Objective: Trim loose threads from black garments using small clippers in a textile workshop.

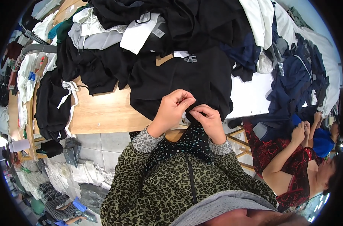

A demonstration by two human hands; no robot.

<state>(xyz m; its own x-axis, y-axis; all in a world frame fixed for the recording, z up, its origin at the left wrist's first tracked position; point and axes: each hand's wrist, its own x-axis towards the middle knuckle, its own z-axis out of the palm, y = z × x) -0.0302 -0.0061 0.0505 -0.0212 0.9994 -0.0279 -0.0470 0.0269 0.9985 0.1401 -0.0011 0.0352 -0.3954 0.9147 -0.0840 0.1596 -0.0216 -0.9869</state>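
Observation:
A black garment [179, 79] with a small pale print inside its top edge is spread over the near edge of the table. My left hand [172, 110] is closed over its lower part, thumb and forefinger pinched together; whatever lies between them is too small to make out. Close by on the right, my right hand [210, 120] pinches the black cloth at its near edge between thumb and forefinger. The two sets of fingertips are a short distance apart, and the garment's edge hangs toward my lap.
Piled dark clothes [194, 22] cover the table's far side, with white and grey garments [94, 34] among them. Bare wooden tabletop [107, 113] shows at left. Navy clothes [292, 83] are heaped at right, near a co-worker's arm [282, 160]. Bagged clothes [92, 196] lie on the floor.

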